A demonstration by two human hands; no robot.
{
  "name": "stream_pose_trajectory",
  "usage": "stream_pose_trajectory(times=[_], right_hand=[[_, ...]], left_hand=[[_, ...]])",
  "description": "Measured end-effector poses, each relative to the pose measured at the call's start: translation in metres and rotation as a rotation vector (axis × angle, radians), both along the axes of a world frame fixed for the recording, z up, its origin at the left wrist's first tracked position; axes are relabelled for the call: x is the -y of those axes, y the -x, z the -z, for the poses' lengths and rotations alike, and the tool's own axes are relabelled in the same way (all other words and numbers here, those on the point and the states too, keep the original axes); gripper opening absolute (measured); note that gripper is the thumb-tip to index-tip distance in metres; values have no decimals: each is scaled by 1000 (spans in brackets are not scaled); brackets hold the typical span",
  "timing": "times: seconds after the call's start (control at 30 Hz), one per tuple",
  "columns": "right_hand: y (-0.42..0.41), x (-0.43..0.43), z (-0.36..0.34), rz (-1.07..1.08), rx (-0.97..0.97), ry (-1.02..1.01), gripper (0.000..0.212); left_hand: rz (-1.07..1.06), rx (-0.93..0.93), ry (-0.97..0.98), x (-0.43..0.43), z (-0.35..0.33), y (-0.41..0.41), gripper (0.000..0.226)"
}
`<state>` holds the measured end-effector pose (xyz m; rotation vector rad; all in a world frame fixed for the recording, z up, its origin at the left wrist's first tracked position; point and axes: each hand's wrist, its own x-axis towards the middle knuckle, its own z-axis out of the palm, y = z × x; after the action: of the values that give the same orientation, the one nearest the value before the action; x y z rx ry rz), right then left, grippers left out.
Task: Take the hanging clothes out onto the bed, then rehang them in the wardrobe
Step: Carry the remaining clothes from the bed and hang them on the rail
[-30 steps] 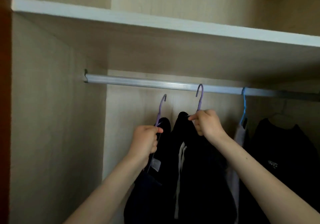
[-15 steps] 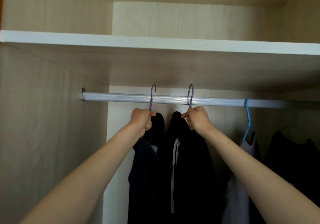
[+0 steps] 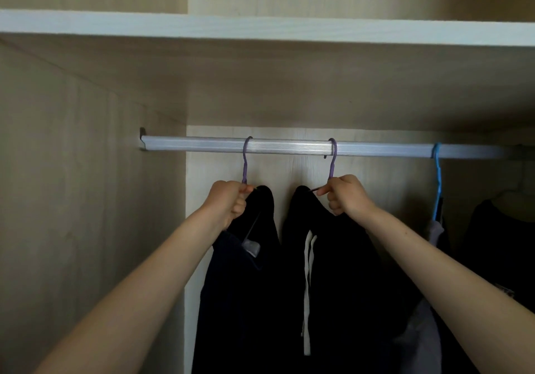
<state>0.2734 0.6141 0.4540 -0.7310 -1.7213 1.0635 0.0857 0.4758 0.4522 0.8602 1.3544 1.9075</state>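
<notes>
Two purple hangers hook over the silver wardrobe rail. My left hand grips the neck of the left purple hanger, which carries a dark navy garment with a white label. My right hand grips the neck of the right purple hanger, which carries a black garment with white drawstrings. Both hooks sit on the rail.
A blue hanger with a grey garment hangs further right, then another black garment. A white shelf runs above the rail. The wardrobe's left wall stands close to my left arm.
Both hangers rose from below the rail and their hooks now sit over it. My hands spread the two hangers further apart along the rail.
</notes>
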Motion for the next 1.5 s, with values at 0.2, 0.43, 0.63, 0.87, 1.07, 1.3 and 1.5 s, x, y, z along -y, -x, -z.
stream_pose_trajectory(times=[0.2,0.43,0.63,0.87,1.07,1.3,1.5], right_hand=[[2,2,1,30,-7,-14,40],[5,10,3,99,2,-50,43],[14,20,4,152,-34,-29,37],[16,18,8,293,-39,-41,35],[13,22,6,263,21,-47,39],[10,29,0,236,61,-6,38],[4,26,-1,232,70,-17,33]], left_hand=[[20,109,-42,-1,1,9,29],[15,170,-87,3,5,18,29],[41,214,-108,3,6,16,28],[-36,240,-142,3,9,14,30],[66,204,-77,0,6,8,29],[124,54,-5,4,1,-2,32],[-462,-1091,159,28,-17,31,36]])
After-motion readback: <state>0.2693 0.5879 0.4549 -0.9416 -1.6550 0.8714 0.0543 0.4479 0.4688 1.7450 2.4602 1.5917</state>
